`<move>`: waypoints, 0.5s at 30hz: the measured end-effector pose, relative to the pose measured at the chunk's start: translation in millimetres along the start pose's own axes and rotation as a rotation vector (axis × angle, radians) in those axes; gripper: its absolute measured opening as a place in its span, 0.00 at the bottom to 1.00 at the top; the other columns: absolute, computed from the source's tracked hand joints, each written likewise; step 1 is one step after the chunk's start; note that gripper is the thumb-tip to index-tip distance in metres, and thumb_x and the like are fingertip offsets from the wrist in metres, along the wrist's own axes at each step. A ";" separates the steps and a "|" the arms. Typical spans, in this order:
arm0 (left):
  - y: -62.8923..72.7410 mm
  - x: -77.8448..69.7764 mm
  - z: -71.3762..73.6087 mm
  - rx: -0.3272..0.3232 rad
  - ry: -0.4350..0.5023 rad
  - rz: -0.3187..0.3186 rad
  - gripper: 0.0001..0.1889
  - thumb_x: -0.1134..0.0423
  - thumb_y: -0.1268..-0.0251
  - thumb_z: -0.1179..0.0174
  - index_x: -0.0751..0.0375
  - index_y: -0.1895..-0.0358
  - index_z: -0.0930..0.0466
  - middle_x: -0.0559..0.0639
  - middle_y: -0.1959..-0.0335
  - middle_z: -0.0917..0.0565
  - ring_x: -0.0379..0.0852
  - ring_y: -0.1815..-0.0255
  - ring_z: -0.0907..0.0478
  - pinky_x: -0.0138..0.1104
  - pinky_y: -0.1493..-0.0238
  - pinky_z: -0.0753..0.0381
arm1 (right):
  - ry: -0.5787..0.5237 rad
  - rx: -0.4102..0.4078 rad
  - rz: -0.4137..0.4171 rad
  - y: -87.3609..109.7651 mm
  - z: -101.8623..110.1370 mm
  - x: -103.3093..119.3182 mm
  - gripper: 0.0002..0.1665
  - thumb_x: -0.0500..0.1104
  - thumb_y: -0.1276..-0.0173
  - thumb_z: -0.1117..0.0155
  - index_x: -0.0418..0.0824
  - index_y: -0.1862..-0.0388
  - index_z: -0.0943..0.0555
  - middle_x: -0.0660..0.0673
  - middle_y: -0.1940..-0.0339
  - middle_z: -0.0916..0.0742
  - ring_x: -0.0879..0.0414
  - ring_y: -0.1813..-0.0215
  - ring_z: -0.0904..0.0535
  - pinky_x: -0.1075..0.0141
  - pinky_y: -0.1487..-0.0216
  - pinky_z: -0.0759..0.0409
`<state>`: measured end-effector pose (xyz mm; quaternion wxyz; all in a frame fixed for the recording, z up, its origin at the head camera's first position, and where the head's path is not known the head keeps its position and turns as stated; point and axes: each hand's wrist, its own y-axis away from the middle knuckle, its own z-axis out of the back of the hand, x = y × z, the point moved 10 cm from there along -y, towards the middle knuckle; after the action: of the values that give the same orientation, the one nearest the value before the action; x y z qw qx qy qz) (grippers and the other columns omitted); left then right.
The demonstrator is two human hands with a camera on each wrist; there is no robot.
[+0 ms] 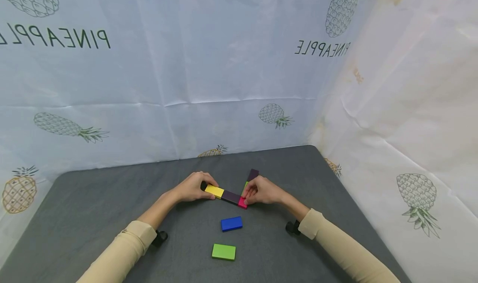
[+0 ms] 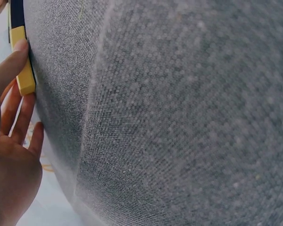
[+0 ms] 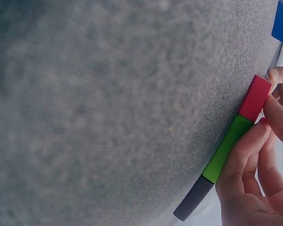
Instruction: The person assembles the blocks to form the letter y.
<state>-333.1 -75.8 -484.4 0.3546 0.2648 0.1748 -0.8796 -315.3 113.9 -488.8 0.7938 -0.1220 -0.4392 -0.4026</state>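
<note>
Thumb and fingers of my left hand (image 1: 196, 186) pinch a yellow block (image 1: 214, 191) from its two long sides. In the left wrist view the thumb lies against that yellow block (image 2: 25, 80). A black block (image 1: 230, 197) continues the row from the yellow one to a red block (image 1: 242, 203). My right hand (image 1: 263, 190) pinches the red block at the corner. From there a green block (image 3: 228, 148) and another black block (image 3: 193, 197) run in a line away at an angle; the right fingers partly cover the green one in the head view.
Nearer to me lie a blue block (image 1: 231, 224) and a light green block (image 1: 224, 252), apart from the joined row. The dark grey table (image 1: 112, 208) ends at a white pineapple-print cloth (image 1: 209, 67) behind and on the right.
</note>
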 end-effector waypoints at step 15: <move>2.5 -0.7 -0.6 -0.016 0.016 0.001 0.16 0.59 0.34 0.22 0.56 0.46 0.08 0.50 0.48 0.09 0.49 0.47 0.17 0.44 0.42 0.19 | -0.013 0.008 0.006 0.0 -1.3 3.5 0.08 0.32 0.32 0.23 0.31 0.56 0.10 0.39 0.63 0.07 0.66 0.66 0.15 0.73 0.61 0.15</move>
<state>-330.8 -76.8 -484.8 0.3556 0.2693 0.1844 -0.8758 -313.5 111.4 -486.8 0.7926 -0.1231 -0.4456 -0.3976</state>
